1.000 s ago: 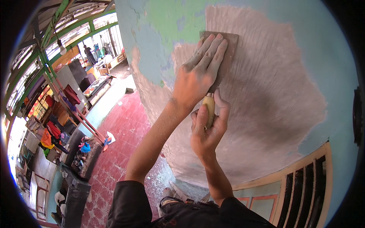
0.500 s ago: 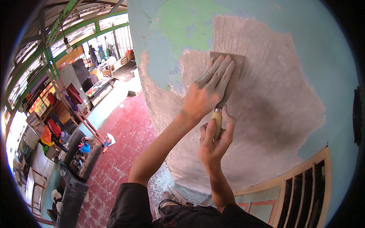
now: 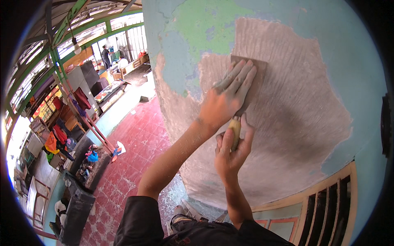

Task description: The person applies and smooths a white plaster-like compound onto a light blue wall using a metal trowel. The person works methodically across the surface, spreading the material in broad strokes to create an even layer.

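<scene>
A wide scraper blade (image 3: 257,74) with a wooden handle (image 3: 235,130) lies flat against a wall patch of bare grey plaster (image 3: 299,119). My left hand (image 3: 227,100) presses on the blade with its fingers stretched out and dusty. Just below it, my right hand (image 3: 230,155) is wrapped around the handle. Peeling light blue and green paint (image 3: 205,28) borders the scraped patch above and to the left. The blade's lower part is hidden under my left hand.
Far below on the left is a red tiled floor (image 3: 135,143) with wooden poles (image 3: 88,123), hanging clothes and dark furniture. A person (image 3: 106,55) stands far off by barred windows. A bulb (image 3: 76,47) hangs from green beams. A slatted wooden frame (image 3: 328,209) sits at lower right.
Both hands and the scraper slid down and slightly right over the plaster patch during the first half second. Since then they have barely moved.
</scene>
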